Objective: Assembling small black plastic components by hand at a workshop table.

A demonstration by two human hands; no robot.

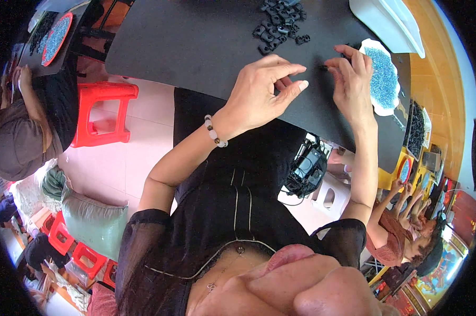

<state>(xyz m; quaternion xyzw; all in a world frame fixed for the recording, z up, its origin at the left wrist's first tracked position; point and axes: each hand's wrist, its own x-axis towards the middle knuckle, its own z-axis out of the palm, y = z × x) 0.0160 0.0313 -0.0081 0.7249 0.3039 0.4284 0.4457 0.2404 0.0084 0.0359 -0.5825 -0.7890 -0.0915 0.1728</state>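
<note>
Over the dark table (159, 47), my left hand (264, 92) is raised with thumb and forefinger apart, and nothing shows between them. A bracelet of pale and dark beads circles that wrist. To the right, my right hand (354, 79) is bent, its fingertips closed at a small black part (323, 68); the fingers hide some of it. Touching or just beside that hand is a white scalloped dish (392, 107) full of tiny bluish, shiny pieces (383, 79). Beyond my hands lies a loose heap of small black plastic parts (280, 23).
A white plastic bin (390, 23) stands at the far right of the table. Left of me are a red stool (103, 113) and a stuffed sack (93, 216). A black device (305, 166) sits below the table edge. Other people work at both sides.
</note>
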